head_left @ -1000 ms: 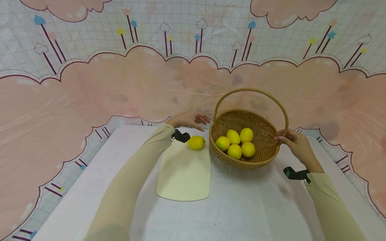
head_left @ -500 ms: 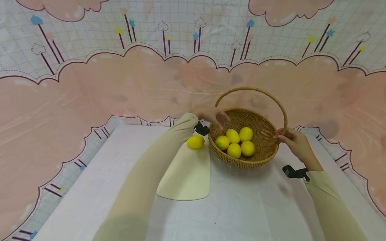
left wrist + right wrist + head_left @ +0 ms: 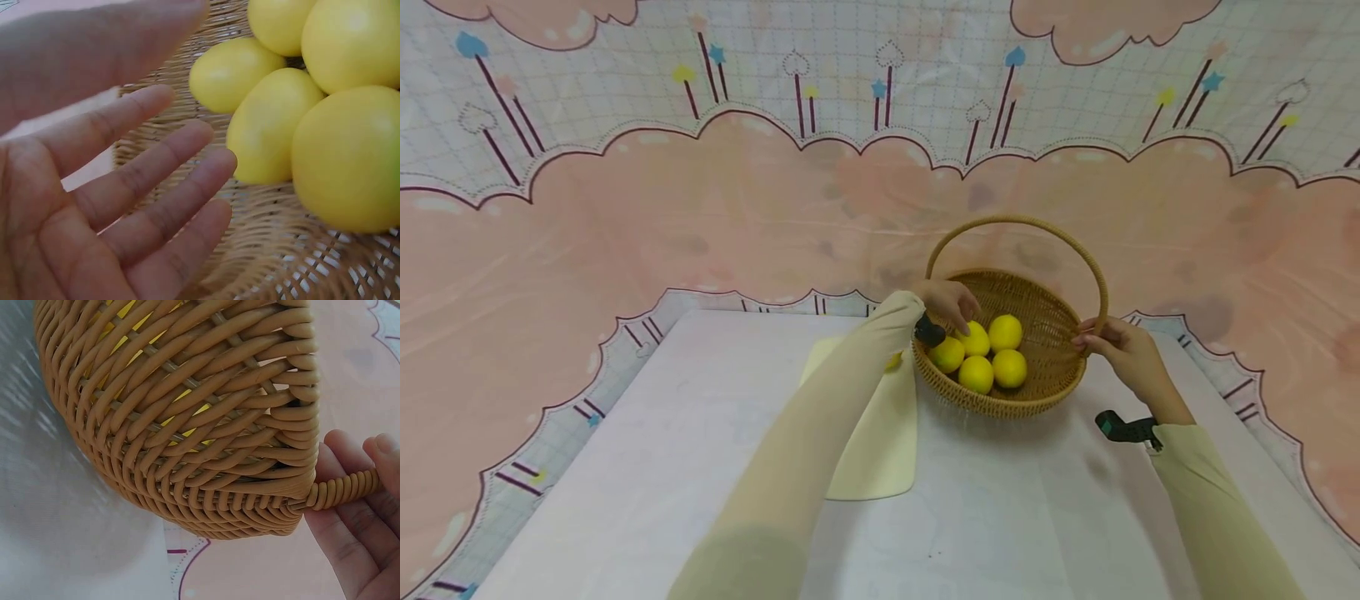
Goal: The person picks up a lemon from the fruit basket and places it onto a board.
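Note:
A tan wicker basket (image 3: 1041,312) with a tall arched handle (image 3: 1017,220) is tipped toward me and holds several yellow lemons (image 3: 1010,368). My left hand (image 3: 949,302) reaches over its left rim, just above the nearest fruit. In the left wrist view the fingers (image 3: 140,169) are spread and nearly straight, with one lemon (image 3: 275,128) right by the fingertips and nothing in the palm. My right hand (image 3: 1131,358) grips the foot of the handle at the right rim, thumb and fingers around the wrapped cane in the right wrist view.
A cream cutting board (image 3: 883,442) lies left of the basket on the white table (image 3: 985,517). One lemon (image 3: 893,362) sits on its far part, mostly hidden by my left sleeve (image 3: 820,417). A patterned pink cloth (image 3: 760,217) hangs behind.
My left hand has moved right from above the board to inside the basket, over the lemons. The right hand keeps its grip on the handle; the basket stays in place.

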`<act>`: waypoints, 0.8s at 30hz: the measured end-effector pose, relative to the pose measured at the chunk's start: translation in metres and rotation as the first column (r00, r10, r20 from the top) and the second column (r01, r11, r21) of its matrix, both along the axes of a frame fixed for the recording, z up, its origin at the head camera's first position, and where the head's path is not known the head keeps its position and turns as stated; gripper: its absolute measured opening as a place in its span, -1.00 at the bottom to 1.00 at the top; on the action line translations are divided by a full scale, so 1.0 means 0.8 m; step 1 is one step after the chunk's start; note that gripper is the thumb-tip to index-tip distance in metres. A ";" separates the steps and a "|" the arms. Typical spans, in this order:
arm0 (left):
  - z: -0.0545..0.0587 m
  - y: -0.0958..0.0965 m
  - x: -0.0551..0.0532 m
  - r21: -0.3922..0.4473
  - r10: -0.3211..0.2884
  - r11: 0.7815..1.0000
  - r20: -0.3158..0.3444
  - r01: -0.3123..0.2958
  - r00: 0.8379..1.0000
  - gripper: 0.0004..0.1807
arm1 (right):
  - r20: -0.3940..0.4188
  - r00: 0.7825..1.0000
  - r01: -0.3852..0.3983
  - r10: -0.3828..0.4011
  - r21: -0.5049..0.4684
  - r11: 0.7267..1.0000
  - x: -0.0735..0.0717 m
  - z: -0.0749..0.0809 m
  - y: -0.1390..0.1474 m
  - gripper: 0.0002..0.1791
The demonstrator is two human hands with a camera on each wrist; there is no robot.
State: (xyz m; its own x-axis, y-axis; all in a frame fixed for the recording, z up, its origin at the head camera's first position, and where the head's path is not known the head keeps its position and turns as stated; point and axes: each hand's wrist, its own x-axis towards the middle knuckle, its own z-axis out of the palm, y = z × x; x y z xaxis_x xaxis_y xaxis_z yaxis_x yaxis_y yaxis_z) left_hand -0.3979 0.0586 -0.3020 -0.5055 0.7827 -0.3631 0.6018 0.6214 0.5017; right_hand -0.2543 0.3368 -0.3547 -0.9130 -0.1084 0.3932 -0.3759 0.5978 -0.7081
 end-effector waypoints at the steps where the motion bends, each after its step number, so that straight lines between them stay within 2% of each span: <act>1: -0.002 0.002 0.001 -0.008 0.003 1.000 0.006 -0.003 1.000 -0.43 | 0.003 1.000 0.003 -0.003 0.004 1.000 0.000 0.000 0.000 -0.71; 5: -0.007 0.006 0.004 -0.029 0.000 1.000 0.019 0.000 1.000 -0.42 | 0.006 1.000 0.012 -0.012 0.018 1.000 0.000 -0.001 0.001 -0.71; 8: -0.010 0.007 0.005 -0.036 0.010 0.999 0.052 -0.008 0.999 -0.42 | 0.006 1.000 0.013 -0.013 0.021 1.000 0.000 -0.002 0.001 -0.71; 14: -0.019 0.006 0.004 -0.066 0.071 0.996 0.130 -0.062 0.989 -0.41 | 0.005 1.000 0.008 -0.008 0.014 1.000 0.000 -0.001 0.000 -0.72; 24: -0.024 0.007 0.003 -0.131 0.105 0.988 0.142 -0.086 0.984 -0.39 | 0.010 1.000 0.007 -0.008 0.016 1.000 0.000 0.001 0.001 -0.74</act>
State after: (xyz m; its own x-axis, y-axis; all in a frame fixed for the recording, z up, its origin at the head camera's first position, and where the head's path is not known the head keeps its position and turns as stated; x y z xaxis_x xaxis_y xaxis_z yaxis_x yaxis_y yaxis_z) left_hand -0.3958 0.0646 -0.3213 -0.5092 0.6778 -0.5304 0.4618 0.7352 0.4962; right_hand -0.2540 0.3378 -0.3537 -0.9179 -0.1077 0.3819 -0.3640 0.6118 -0.7023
